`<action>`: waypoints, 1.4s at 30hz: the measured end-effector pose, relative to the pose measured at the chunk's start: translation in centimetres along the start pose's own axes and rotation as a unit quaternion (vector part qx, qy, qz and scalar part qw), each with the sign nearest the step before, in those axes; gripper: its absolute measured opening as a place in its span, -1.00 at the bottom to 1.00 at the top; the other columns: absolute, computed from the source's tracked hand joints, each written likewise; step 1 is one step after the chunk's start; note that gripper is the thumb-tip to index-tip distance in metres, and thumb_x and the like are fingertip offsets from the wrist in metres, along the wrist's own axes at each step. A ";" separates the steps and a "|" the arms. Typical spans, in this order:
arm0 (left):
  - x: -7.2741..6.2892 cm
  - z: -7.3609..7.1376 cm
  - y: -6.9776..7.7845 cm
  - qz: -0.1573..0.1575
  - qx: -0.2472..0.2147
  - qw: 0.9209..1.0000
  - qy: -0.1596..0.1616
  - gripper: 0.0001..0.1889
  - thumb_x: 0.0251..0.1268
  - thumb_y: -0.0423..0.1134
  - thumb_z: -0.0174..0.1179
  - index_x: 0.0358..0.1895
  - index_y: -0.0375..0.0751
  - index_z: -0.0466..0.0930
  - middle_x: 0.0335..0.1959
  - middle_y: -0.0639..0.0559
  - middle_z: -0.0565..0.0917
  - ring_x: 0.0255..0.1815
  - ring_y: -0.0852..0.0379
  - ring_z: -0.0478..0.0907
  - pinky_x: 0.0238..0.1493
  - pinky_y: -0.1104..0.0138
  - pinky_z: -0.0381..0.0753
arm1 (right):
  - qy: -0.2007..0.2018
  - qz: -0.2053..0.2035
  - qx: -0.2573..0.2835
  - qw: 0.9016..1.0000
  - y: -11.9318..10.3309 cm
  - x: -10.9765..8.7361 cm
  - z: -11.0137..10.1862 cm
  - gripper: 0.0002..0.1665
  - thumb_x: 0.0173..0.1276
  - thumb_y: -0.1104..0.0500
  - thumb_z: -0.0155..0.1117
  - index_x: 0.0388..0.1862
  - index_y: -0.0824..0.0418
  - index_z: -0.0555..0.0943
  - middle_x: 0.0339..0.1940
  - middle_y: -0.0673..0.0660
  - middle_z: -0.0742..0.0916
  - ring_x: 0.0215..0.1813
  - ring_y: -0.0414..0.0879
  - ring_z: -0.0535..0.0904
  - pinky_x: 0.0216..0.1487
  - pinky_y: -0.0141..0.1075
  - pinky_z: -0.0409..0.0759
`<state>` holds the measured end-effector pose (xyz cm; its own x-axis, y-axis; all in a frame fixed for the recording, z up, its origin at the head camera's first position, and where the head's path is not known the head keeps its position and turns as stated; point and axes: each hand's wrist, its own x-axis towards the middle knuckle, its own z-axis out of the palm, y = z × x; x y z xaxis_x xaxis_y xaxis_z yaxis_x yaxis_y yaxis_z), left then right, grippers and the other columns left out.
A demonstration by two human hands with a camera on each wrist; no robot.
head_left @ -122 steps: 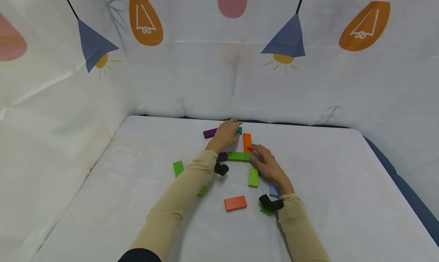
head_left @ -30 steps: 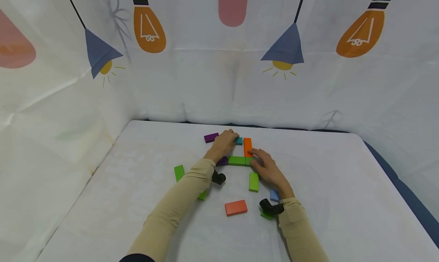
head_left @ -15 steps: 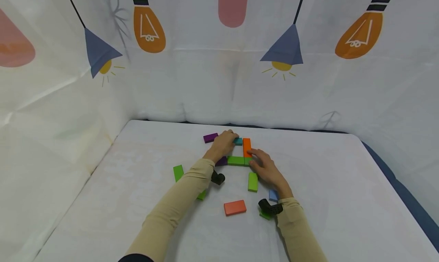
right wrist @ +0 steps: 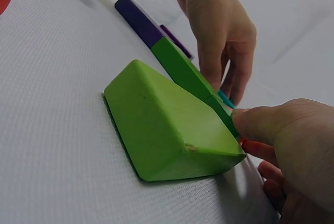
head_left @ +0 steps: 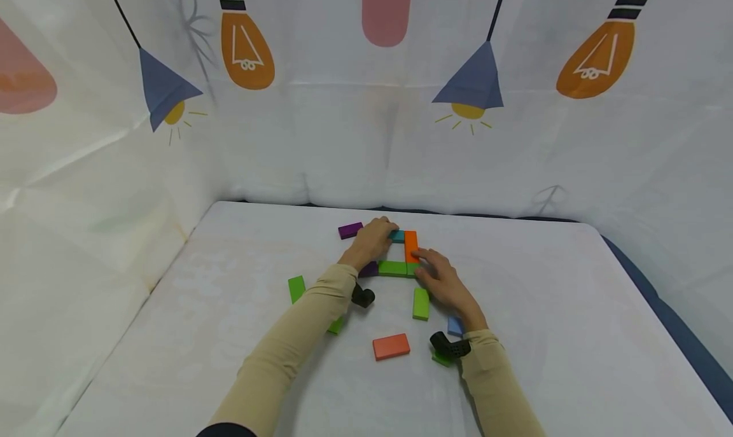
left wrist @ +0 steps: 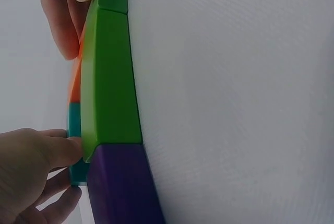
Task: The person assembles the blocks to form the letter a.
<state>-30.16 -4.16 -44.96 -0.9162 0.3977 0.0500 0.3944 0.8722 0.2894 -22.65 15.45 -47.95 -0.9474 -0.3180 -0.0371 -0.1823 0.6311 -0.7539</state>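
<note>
Pinching the teal block [head_left: 397, 236]

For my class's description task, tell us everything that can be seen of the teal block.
The teal block is straight-edged, with a smooth-looking surface; whether wood or plastic cannot be told. It sits toward the far edge of the white table, crosswise to the orange block, its right end meeting or nearly meeting that block's side. The left hand's grip pinches it, hiding its left part.
</note>
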 end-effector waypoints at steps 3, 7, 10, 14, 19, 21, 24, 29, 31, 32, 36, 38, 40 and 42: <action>0.0 0.0 0.0 0.001 -0.001 1.000 -0.001 -0.63 0.34 -0.31 0.12 0.20 -0.11 0.52 0.13 -0.06 0.55 0.06 0.06 0.50 0.11 0.24 0.56 | 0.001 -0.006 -0.004 1.000 0.0 0.0 0.1 -0.45 0.47 0.07 0.02 0.41 0.08 0.28 0.49 0.26 0.21 0.52 0.24 -0.02 0.44 0.24 -0.07; 0.0 0.1 -0.1 0.002 0.000 1.000 0.000 -0.63 0.33 -0.31 0.12 0.20 -0.10 0.52 0.12 -0.05 0.56 0.06 0.06 0.50 0.10 0.23 0.56 | 0.001 -0.006 -0.005 1.000 0.1 0.0 0.2 -0.45 0.47 0.06 0.02 0.40 0.07 0.28 0.50 0.25 0.21 0.52 0.23 -0.02 0.44 0.24 -0.07; 0.1 0.2 -0.1 0.004 0.000 1.000 0.002 -0.63 0.33 -0.31 0.12 0.19 -0.09 0.52 0.10 -0.04 0.56 0.05 0.06 0.50 0.09 0.23 0.57 | 0.002 -0.007 -0.005 1.000 0.1 0.0 0.2 -0.45 0.47 0.06 0.02 0.40 0.08 0.28 0.49 0.25 0.21 0.52 0.23 -0.02 0.44 0.25 -0.07; 0.0 0.2 -0.1 0.003 -0.004 1.000 0.003 -0.64 0.33 -0.31 0.12 0.19 -0.08 0.52 0.09 -0.04 0.57 0.03 0.07 0.51 0.07 0.22 0.57 | 0.004 -0.011 -0.006 1.000 0.1 0.0 0.2 -0.45 0.47 0.07 0.02 0.40 0.10 0.29 0.49 0.26 0.22 0.52 0.24 -0.02 0.43 0.26 -0.07; 0.0 0.1 -0.1 0.003 -0.003 1.000 0.001 -0.63 0.33 -0.32 0.11 0.19 -0.08 0.51 0.10 -0.03 0.56 0.05 0.07 0.51 0.10 0.23 0.56 | 0.005 -0.003 -0.006 1.000 0.1 -0.1 0.2 -0.45 0.46 0.04 0.01 0.40 0.08 0.28 0.50 0.25 0.21 0.53 0.24 -0.04 0.43 0.26 -0.08; 0.0 0.1 -0.1 0.006 -0.002 1.000 0.002 -0.63 0.33 -0.32 0.11 0.20 -0.09 0.51 0.11 -0.04 0.55 0.06 0.07 0.51 0.11 0.24 0.55 | 0.005 0.004 -0.004 1.000 0.1 -0.1 0.2 -0.45 0.46 0.03 0.01 0.40 0.06 0.28 0.50 0.24 0.20 0.53 0.23 -0.05 0.43 0.26 -0.09; -0.1 0.1 -0.1 0.011 -0.002 1.000 0.005 -0.63 0.34 -0.32 0.11 0.20 -0.10 0.50 0.11 -0.04 0.55 0.05 0.08 0.51 0.12 0.25 0.55 | 0.004 0.008 -0.007 1.000 0.0 0.0 0.2 -0.45 0.47 0.04 0.01 0.40 0.05 0.28 0.50 0.24 0.20 0.53 0.23 -0.06 0.42 0.27 -0.09; -0.2 0.1 -0.2 0.012 -0.004 1.000 -0.002 -0.60 0.33 -0.32 0.11 0.23 -0.09 0.47 0.15 -0.04 0.53 0.07 0.08 0.51 0.14 0.26 0.53 | 0.000 0.008 -0.005 1.000 0.0 -0.1 0.3 -0.45 0.47 0.04 0.00 0.40 0.05 0.28 0.50 0.23 0.19 0.53 0.23 -0.05 0.42 0.27 -0.08; -0.2 0.0 -0.2 0.013 -0.009 1.000 -0.007 -0.58 0.32 -0.31 0.12 0.25 -0.08 0.46 0.18 -0.04 0.51 0.09 0.08 0.50 0.16 0.25 0.52 | 0.000 0.005 -0.006 1.000 0.0 -0.1 0.3 -0.45 0.47 0.05 0.01 0.41 0.05 0.27 0.50 0.24 0.20 0.53 0.23 -0.04 0.42 0.27 -0.07; -0.2 0.0 -0.2 0.014 -0.011 1.000 -0.008 -0.57 0.32 -0.31 0.12 0.25 -0.08 0.45 0.20 -0.04 0.50 0.10 0.07 0.50 0.16 0.24 0.52 | 0.000 0.004 -0.006 1.000 0.1 -0.1 0.2 -0.45 0.47 0.05 0.01 0.40 0.05 0.28 0.50 0.23 0.20 0.53 0.23 -0.04 0.43 0.26 -0.07; -0.2 -0.1 -0.5 0.013 -0.009 1.000 -0.007 -0.55 0.31 -0.28 0.14 0.27 -0.04 0.43 0.24 -0.02 0.47 0.15 0.06 0.48 0.13 0.20 0.54 | 0.003 -0.003 -0.007 1.000 0.2 0.0 0.2 -0.46 0.46 0.06 0.01 0.40 0.06 0.29 0.50 0.23 0.22 0.53 0.22 -0.04 0.43 0.26 -0.08; -0.3 -0.1 -0.8 0.012 -0.006 1.000 -0.002 -0.55 0.31 -0.28 0.14 0.27 -0.03 0.43 0.25 -0.01 0.46 0.18 0.06 0.46 0.13 0.19 0.54 | 0.003 -0.006 -0.007 1.000 0.2 0.0 0.1 -0.46 0.46 0.07 0.01 0.39 0.07 0.29 0.49 0.22 0.23 0.53 0.22 -0.05 0.43 0.26 -0.09; -0.3 -0.1 -1.1 0.015 -0.003 1.000 0.005 -0.56 0.31 -0.28 0.14 0.26 -0.03 0.44 0.25 0.00 0.47 0.19 0.05 0.46 0.15 0.20 0.53 | 0.002 -0.010 -0.008 1.000 0.2 0.0 0.1 -0.46 0.47 0.08 0.01 0.39 0.08 0.29 0.49 0.23 0.23 0.53 0.23 -0.05 0.43 0.26 -0.10; -0.4 -0.1 -1.3 0.023 -0.004 1.000 0.013 -0.57 0.30 -0.29 0.15 0.24 -0.05 0.46 0.23 -0.02 0.48 0.19 0.03 0.46 0.17 0.19 0.52 | 0.001 -0.013 -0.008 1.000 0.3 0.0 0.1 -0.46 0.47 0.09 0.01 0.40 0.09 0.29 0.49 0.24 0.23 0.53 0.24 -0.06 0.43 0.27 -0.10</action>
<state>-30.30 -5.53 -45.26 -0.8986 0.4298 0.0887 0.4359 0.8508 0.2934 -22.65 15.56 -48.20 -0.9430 -0.3325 -0.0165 -0.2106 0.6345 -0.7437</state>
